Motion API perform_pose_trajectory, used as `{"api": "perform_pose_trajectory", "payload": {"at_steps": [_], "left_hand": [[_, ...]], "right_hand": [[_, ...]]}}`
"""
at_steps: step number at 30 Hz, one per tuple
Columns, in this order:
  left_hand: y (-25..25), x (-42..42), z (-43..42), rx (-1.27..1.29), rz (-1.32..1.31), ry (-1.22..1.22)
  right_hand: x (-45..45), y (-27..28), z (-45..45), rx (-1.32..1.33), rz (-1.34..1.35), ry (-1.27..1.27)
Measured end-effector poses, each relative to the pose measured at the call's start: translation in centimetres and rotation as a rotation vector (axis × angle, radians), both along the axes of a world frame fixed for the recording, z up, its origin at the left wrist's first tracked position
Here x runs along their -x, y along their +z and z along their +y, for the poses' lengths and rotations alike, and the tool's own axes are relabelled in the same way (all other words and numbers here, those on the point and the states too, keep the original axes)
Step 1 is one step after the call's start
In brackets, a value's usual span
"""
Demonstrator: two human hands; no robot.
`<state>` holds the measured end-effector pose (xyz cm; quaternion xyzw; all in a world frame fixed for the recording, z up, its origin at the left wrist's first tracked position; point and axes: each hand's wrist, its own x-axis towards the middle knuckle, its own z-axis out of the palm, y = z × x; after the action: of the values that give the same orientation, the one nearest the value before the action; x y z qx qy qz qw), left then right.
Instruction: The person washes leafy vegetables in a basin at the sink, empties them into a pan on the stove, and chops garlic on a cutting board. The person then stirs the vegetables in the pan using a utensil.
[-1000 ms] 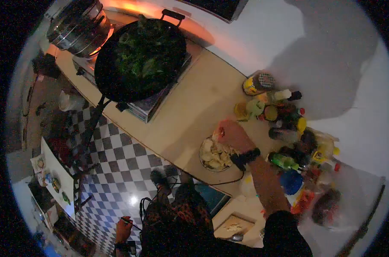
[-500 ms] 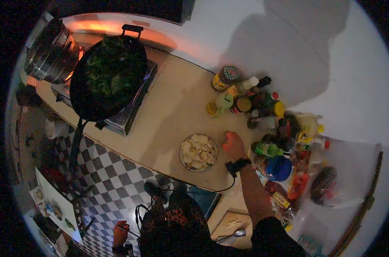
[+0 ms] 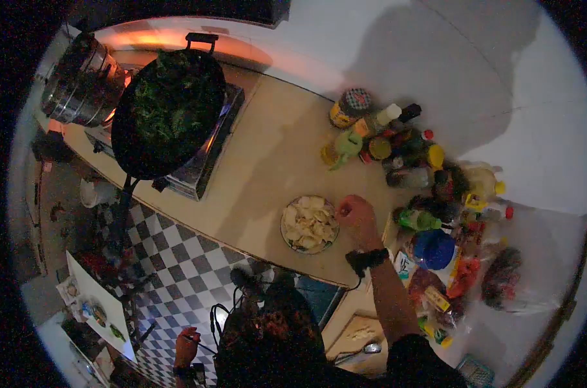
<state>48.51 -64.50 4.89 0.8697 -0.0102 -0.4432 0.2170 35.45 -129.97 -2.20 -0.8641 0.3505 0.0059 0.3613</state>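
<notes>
A round plate (image 3: 282, 236) heaped with pale, flat, chip-like pieces (image 3: 308, 221) rests on the counter near its front edge. Just right of its rim is my right hand (image 3: 359, 223), its fingers curled together; whatever may be in them is hidden. A dark band with a cable circles that wrist. Low at the left, beside my body and over the checkered floor, my left hand (image 3: 186, 346) is closed; a thin dark line shows by its fingers, too dim to name.
A wok (image 3: 169, 116) of leafy greens sits on the stove (image 3: 225, 123), its long handle jutting over the front edge. Beyond it stands a metal pot (image 3: 80, 81) near flames. Bottles and jars (image 3: 410, 161) crowd the counter's right. A spoon (image 3: 371, 348) lies near a wooden board (image 3: 355, 333).
My right hand is slightly nearer the plate, its fingers now at the rim in view. The whole scene has shifted a little to the right. My left hand stays low and closed.
</notes>
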Motion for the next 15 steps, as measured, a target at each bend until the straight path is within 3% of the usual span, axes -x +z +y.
{"api": "perform_pose_trajectory", "payload": {"at_steps": [1, 3, 5, 8, 9, 11, 12, 13, 15], "left_hand": [[-0.4, -0.3, 0.2, 0.019, 0.017, -0.009], [-1.5, -0.6, 0.7, 0.041, 0.034, -0.031], [-2.2, -1.1, 0.5, 0.248, -0.043, -0.057], [-1.6, -2.0, -1.1, 0.155, -0.003, -0.011], [-2.3, -2.4, -0.2, 0.155, -0.004, -0.019], [-4.0, -3.7, 1.9, 0.240, -0.244, -0.553], [-3.6, -3.9, 1.4, 0.245, -0.245, -0.569], [-2.6, -4.3, -0.2, 0.161, -0.063, -0.314], [-4.2, -5.0, 0.9, 0.079, 0.113, -0.080]], "right_hand": [[-0.3, 1.1, 1.4, -0.134, -0.085, 0.002], [-0.8, 1.6, 4.3, -0.139, -0.112, 0.021], [-0.5, 2.0, 5.5, -0.145, -0.141, 0.043], [0.3, 3.0, 6.3, -0.113, -0.296, -0.002], [0.7, 3.6, 6.9, -0.071, -0.263, -0.127], [1.9, 3.8, 8.7, -0.025, -0.229, -0.267], [3.0, 3.0, 9.8, -0.032, -0.232, -0.310], [4.3, 1.2, 11.3, -0.039, -0.234, -0.382], [7.5, -4.9, 14.3, -0.074, -0.220, -0.601]]}}
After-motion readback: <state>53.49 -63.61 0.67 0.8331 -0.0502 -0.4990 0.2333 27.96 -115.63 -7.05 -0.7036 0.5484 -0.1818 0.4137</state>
